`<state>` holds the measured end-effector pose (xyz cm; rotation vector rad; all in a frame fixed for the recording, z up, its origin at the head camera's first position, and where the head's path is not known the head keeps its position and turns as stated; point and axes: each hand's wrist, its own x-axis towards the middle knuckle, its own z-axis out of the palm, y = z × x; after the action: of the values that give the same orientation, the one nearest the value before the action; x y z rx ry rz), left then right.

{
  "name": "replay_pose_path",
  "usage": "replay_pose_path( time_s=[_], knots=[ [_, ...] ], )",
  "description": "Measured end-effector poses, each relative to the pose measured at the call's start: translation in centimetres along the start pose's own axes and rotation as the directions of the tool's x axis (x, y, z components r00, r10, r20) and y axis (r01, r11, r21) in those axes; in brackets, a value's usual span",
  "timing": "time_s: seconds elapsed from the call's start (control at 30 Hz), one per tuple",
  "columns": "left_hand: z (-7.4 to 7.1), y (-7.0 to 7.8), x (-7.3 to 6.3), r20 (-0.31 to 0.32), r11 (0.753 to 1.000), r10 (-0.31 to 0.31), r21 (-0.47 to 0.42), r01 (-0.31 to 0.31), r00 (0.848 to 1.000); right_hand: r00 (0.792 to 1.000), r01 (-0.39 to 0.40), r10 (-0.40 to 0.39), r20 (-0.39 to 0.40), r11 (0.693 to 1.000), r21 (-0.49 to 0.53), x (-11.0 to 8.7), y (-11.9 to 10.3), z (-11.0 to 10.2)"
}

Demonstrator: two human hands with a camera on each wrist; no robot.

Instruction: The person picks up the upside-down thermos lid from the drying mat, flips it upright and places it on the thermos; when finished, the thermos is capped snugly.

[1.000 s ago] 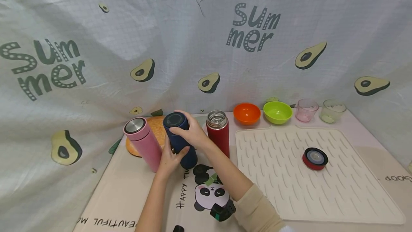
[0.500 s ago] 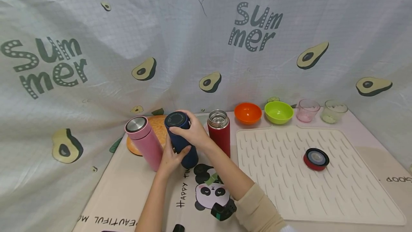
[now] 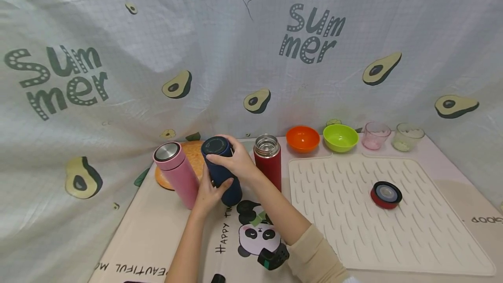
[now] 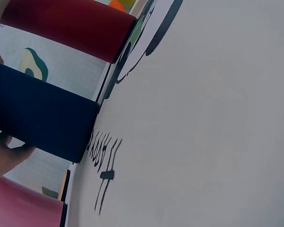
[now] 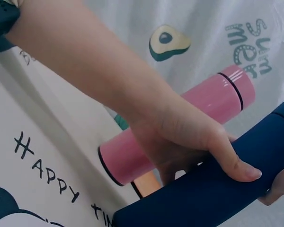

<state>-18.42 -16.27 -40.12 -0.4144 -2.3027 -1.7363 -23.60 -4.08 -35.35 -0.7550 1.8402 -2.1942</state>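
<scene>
A dark blue thermos flask [image 3: 232,191] stands upright on the table between a pink one and a red one. My left hand [image 3: 209,193] wraps round its body, thumb across the front, as the right wrist view also shows. Over its top, my right hand [image 3: 235,160] grips the lid [image 3: 215,144] with the thumb in front and fingers behind. To the left stands a pink flask [image 3: 180,178] with a steel-topped lid on. The red flask [image 3: 268,169] on the right has its steel mouth uncovered. A red and black lid [image 3: 386,194] lies on a ridged mat.
The cream mat [image 3: 353,230] covers the table's right side. Behind it stand an orange bowl [image 3: 302,139], a green bowl [image 3: 340,138], a pink glass [image 3: 375,135] and a greenish glass [image 3: 407,136]. A round orange-brown mat [image 3: 192,156] lies behind the pink flask. A printed curtain [image 3: 220,47] hangs at the back.
Both hands stay on the blue flask with almost no visible motion. The whole head view has shifted very slightly.
</scene>
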Motion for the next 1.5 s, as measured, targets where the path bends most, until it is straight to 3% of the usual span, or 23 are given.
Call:
replay_pose_path(
  time_s=[0.33,0.6,0.73,0.8,0.97,1.1,1.23,1.4,1.5],
  knots=[
    [-0.1,-0.1,0.0,0.008,1.000,0.008,0.002,-0.008,1.000,0.997,-0.012,0.012,-0.071,1.000,-0.004,0.0,0.3,0.4],
    [0.1,0.2,-0.1,0.004,1.000,-0.029,0.000,0.029,1.000,0.996,-0.026,0.022,-0.090,0.998,-0.050,-0.6,0.3,0.5],
    [0.2,0.1,-0.2,-0.007,1.000,-0.020,0.010,0.020,1.000,0.995,-0.049,0.035,-0.094,0.986,-0.158,-1.2,0.7,0.3],
    [0.2,-0.6,-0.2,-0.018,1.000,-0.018,0.024,0.018,1.000,0.995,-0.064,0.044,-0.093,0.972,-0.224,-1.6,0.9,0.0],
    [-0.2,-2.6,-0.7,-0.040,0.989,-0.051,0.134,0.056,0.998,0.998,-0.062,0.054,-0.032,0.926,-0.373,-3.5,1.5,-0.6],
    [-0.7,-2.5,-1.5,-0.059,0.965,-0.098,0.239,0.110,0.993,0.997,-0.024,0.055,0.058,0.901,-0.433,-5.4,1.9,-1.3],
    [-1.2,-1.8,-2.4,-0.062,0.953,-0.100,0.282,0.114,0.993,0.992,0.001,0.057,0.108,0.881,-0.472,-7.5,2.1,-2.4],
    [-1.8,-0.8,-4.0,0.014,0.940,-0.123,0.322,0.112,0.992,0.987,0.015,0.069,0.148,0.866,-0.500,-10.6,2.0,-4.7],
    [-2.1,-0.2,-5.1,0.072,0.914,-0.153,0.390,0.113,0.986,0.987,0.008,0.077,0.143,0.855,-0.519,-12.7,1.8,-6.4]
  ],
)
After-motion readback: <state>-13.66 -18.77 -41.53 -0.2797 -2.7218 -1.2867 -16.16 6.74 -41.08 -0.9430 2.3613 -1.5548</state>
